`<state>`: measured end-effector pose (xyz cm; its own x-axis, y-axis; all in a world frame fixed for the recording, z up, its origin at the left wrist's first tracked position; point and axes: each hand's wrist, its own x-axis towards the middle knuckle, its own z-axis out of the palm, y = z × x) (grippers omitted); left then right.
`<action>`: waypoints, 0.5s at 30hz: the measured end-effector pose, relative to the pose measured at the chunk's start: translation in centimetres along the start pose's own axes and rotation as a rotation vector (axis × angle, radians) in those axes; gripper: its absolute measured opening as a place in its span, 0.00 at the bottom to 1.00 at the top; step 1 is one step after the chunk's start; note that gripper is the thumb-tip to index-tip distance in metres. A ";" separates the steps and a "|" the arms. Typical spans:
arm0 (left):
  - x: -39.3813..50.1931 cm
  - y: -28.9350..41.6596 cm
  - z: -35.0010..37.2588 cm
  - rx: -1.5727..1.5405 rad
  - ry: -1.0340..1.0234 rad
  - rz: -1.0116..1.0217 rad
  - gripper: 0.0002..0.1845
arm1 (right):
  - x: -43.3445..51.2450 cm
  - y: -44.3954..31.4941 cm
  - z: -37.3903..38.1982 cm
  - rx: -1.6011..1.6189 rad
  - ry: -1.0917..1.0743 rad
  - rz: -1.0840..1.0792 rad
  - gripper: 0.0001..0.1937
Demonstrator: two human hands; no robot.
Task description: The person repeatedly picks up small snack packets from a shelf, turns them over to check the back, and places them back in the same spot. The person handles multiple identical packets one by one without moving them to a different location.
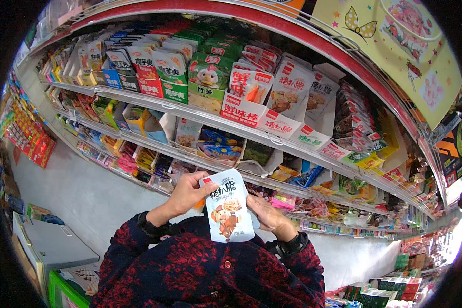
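A white snack pouch [227, 215] with a cartoon pig and printed writing is held upright in front of my chest. My left hand [183, 196] pinches its upper left corner, the thumb lying across the front. On the other side, my right hand [271, 215] grips the right edge, its fingers partly hidden. A pale edge [255, 222] shows behind the pouch near my right hand; whether it belongs to a second packet I cannot tell. Ahead on the shelf, a display box [279, 123] holds similar pouches [288, 88], beside a box of crab-stick packets [238, 109].
Tiered shelves with a clear front rail [200, 115] curve across in front of me, filled with boxed snacks. A yellow gift bag [404, 34] hangs at upper right. At lower left stand a grey-white chest [57, 242] and a green-rimmed container [59, 287]. Stacked cartons [377, 294] sit at lower right.
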<state>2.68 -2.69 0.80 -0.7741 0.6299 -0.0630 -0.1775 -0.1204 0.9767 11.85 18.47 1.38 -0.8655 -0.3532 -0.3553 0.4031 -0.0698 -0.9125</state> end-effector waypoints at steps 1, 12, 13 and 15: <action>0.0 -0.7 0.4 -0.194 0.009 -0.037 0.10 | -0.4 0.4 0.0 0.075 0.058 0.021 0.32; 0.7 -7.0 2.8 -0.867 -0.385 -0.428 0.34 | -2.9 -0.4 -0.3 0.415 0.561 -0.261 0.21; 0.7 -7.1 2.9 -0.872 -0.363 -0.404 0.34 | -3.0 -0.6 -0.4 0.578 0.529 -0.299 0.21; 0.9 -7.3 3.0 -0.920 -0.334 -0.387 0.34 | -2.9 -0.8 -0.6 0.568 0.600 -0.285 0.22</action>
<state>5.09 0.99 -5.74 -0.3839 0.9125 -0.1413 -0.8782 -0.3136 0.3610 13.93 20.08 3.02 -0.9020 0.2880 -0.3216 0.0964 -0.5916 -0.8004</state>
